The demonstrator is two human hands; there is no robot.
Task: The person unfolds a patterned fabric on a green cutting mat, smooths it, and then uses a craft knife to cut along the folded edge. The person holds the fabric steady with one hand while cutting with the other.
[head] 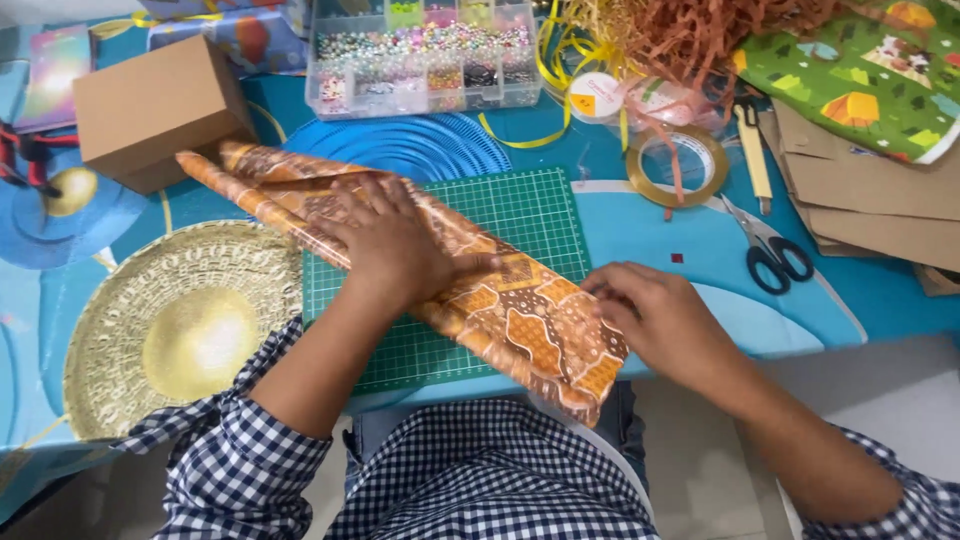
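A: Logging from the remote feed. Largest first: the blue patterned table cover (880,300), then the green cutting mat (520,210), and across it a long bundle in orange patterned wrapping paper (530,320), running diagonally from the brown cardboard box (150,105) toward me.

B: Hands?

A: Left hand (395,245) lies flat, fingers spread, pressing the bundle's middle. Right hand (655,315) has fingers curled onto the near end, gripping the paper.

B: Risks?

A: I judge the paper could unroll or crease if pressure slips. Smaller: clear bead organiser (425,60), tape ring (680,165), black scissors (770,255).
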